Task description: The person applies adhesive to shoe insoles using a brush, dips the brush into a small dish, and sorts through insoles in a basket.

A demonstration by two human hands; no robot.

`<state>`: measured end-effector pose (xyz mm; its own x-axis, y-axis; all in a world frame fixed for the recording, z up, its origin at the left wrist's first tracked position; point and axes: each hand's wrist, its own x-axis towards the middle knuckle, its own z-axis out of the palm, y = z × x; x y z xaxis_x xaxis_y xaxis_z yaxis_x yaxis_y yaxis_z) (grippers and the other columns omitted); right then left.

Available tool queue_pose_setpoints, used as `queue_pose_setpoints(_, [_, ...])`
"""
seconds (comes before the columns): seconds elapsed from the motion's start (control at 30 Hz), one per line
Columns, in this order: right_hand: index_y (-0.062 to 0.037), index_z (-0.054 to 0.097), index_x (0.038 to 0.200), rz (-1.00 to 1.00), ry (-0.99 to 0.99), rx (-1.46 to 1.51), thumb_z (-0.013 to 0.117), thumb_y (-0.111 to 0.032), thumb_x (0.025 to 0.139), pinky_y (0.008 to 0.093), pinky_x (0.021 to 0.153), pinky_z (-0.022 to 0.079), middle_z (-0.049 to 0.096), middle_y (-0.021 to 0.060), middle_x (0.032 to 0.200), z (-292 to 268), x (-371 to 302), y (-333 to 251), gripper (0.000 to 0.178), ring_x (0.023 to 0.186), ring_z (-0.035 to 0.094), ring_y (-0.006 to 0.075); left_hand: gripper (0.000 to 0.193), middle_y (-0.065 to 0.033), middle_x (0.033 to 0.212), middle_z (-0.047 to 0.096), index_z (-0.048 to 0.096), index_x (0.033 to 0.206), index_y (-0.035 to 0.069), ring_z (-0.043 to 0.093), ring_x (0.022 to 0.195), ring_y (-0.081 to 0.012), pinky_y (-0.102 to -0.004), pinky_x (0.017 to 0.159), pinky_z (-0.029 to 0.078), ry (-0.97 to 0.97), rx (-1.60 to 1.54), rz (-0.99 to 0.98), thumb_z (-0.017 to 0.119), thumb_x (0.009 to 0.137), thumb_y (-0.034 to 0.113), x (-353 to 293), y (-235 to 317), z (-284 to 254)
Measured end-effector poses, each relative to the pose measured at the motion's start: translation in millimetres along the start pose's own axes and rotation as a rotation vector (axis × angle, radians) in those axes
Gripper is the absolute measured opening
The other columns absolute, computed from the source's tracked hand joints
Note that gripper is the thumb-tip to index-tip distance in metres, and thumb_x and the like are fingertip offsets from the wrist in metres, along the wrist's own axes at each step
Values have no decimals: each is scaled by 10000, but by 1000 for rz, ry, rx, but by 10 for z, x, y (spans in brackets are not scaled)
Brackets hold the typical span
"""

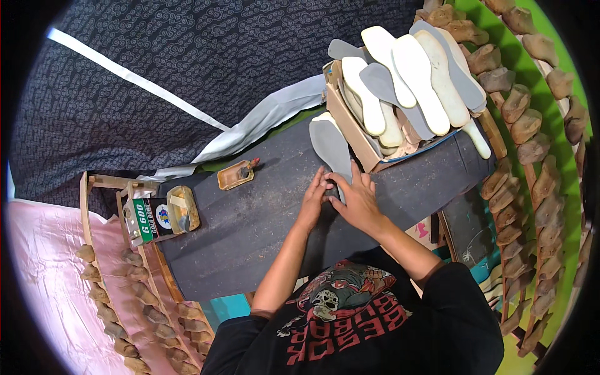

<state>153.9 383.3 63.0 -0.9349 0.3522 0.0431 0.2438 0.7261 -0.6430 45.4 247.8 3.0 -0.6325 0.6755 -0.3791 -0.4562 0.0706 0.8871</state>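
Note:
A grey insole (330, 145) lies on the dark-covered table in front of me, its wide end away from me and a pale layer edging its far rim. At its narrow end, my left hand (314, 195) has its fingers bent in against the left side. My right hand (357, 199) grips the right side, with the thumb reaching across toward the left fingers. Something small and dark shows between the two hands, too covered to make out. Just beyond, a cardboard box (353, 128) is heaped with white and grey insoles (422, 78).
On the dark table (250, 250) stand a small wooden tray (234, 175) with a brush-like tool and, at the left end, a green-labelled tin (142, 220) beside a cut-open container (182, 209). Racks of wooden shoe lasts (524, 125) flank both sides. A patterned dark cloth (169, 69) hangs behind.

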Motion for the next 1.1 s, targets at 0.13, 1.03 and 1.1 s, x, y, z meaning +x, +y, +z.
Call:
queue_pose_setpoints(0.13, [-165,534,1369,-133,-19,182,742,-206,884,558,1068,364,386,333,1517,-99,-20,-134,529,1299,441,499,713,-70,1506,507,282,1628,42,493,1326,-200,-345,978,457,8,-166,36,421,1089,488,-22,72,-30])
queue_pose_setpoints(1.03, [-8,226,1549,181,-98,934,650,-133,1006,271,553,519,594,155,1149,71,414,-123,700,637,635,145,511,-173,1321,634,423,1481,106,702,1108,-316,-496,858,634,29,-386,52,337,1115,452,-522,322,-73])
queue_pose_setpoints(1.1, [-6,203,1591,242,-169,1081,633,-165,1020,261,523,507,594,144,1151,125,464,-23,732,614,631,131,626,-170,1313,627,404,1515,116,698,1100,-316,-508,860,624,13,-322,6,278,1095,563,-560,294,-42])
